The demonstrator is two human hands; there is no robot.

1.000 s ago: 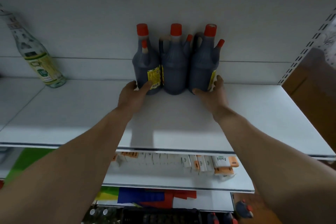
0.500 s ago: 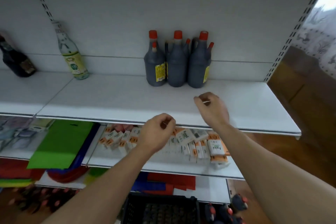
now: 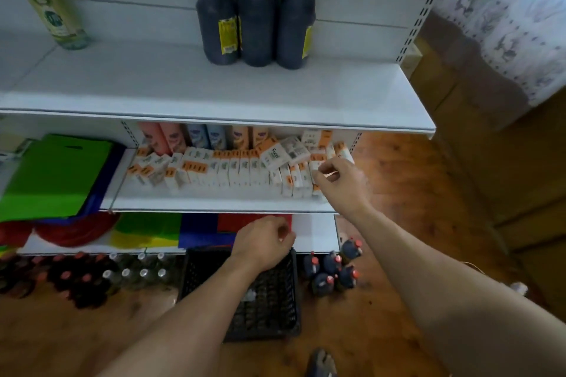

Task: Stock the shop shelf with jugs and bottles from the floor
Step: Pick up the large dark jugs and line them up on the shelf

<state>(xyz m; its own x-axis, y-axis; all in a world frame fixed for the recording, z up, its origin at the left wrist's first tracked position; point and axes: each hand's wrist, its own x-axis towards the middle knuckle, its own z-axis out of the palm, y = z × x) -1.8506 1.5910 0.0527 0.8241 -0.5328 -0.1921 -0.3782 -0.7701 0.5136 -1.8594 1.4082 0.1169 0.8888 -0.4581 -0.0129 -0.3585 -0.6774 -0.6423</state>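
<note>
The left grip (image 3: 264, 242), above the black crate (image 3: 269, 306), and the right grip (image 3: 340, 184) are loosely curled and empty. The step looks like fetching more stock. Next, a hand must close on one of the dark, red-capped floor jugs (image 3: 333, 268) beside the crate. Three matching jugs (image 3: 255, 21) stand touching on the top shelf (image 3: 214, 89).

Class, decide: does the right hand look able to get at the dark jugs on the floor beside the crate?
Probably yes: the right hand looks empty, and the dark jugs stand uncovered on the floor below it.
</note>
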